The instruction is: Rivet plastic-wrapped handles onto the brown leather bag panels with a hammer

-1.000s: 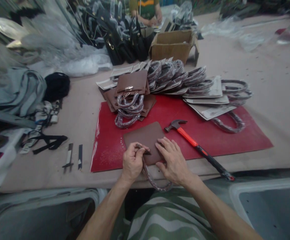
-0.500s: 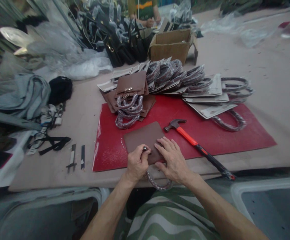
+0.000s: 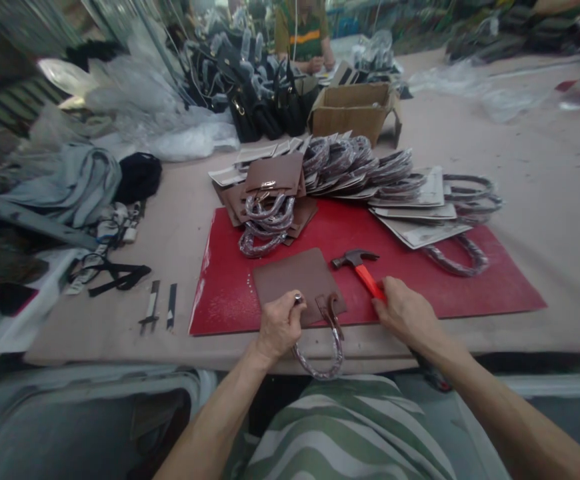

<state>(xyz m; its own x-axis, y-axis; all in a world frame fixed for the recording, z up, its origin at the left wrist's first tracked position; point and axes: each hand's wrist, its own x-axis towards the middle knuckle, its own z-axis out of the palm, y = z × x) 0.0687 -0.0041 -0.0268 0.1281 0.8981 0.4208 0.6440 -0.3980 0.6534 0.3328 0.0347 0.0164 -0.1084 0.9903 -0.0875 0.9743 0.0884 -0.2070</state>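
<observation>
My left hand (image 3: 279, 325) is closed around a short metal rod, likely a punch (image 3: 298, 299), whose round top end shows above the fingers. It stands against the brown leather panel (image 3: 290, 275), which lies on a red mat (image 3: 495, 287). From the panel's near edge a plastic-wrapped handle (image 3: 320, 373) loops over the table edge, with a brown leather tab (image 3: 331, 313) at its end. My right hand (image 3: 406, 310) is wrapped round the claw hammer (image 3: 369, 279), gripping its orange and black handle. The hammer's head rests at or just above the mat, right of the panel.
Brown panels with wrapped handles (image 3: 273, 180) are piled on the mat's far left. Pale-backed pieces (image 3: 415, 230) with handles lie fanned behind. Further back stand a cardboard box (image 3: 350, 110) and black bags (image 3: 250, 113). Strip-like tools (image 3: 171, 307) lie left. A co-worker (image 3: 303, 40) is across the table.
My right hand has left the leather panel, moved right and taken hold of the hammer's handle, uncovering the tab. My left hand keeps the metal rod on the panel. The view has shifted slightly.
</observation>
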